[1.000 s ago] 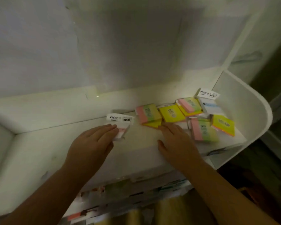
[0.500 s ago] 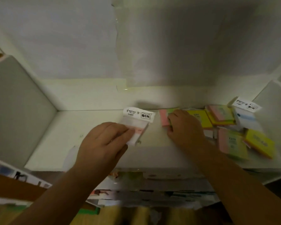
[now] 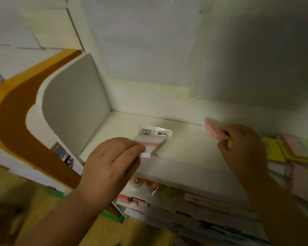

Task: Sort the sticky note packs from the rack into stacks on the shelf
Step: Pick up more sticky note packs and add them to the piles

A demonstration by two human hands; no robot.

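Note:
My left hand (image 3: 112, 162) grips a white sticky note pack (image 3: 154, 139) in a clear wrapper with a printed header, resting it on the white shelf (image 3: 185, 150) near the front edge. Further right, my right hand (image 3: 242, 150) holds a pink and green pack (image 3: 214, 129) lifted just above the shelf, blurred by motion. At the shelf's right end lie more packs, a yellow one (image 3: 272, 150) and a pink-topped one (image 3: 299, 146) on yellow.
A grey side panel (image 3: 73, 107) closes the shelf on the left, and the white back wall (image 3: 149, 59) rises behind. Below the shelf's front edge hangs the rack (image 3: 194, 201) with more packs on hooks. An orange and brown band (image 3: 25, 121) curves at left.
My right hand picked up the pink and green pack from the pile and carried it leftward above the shelf. My left hand kept hold of the white pack. The view swung left.

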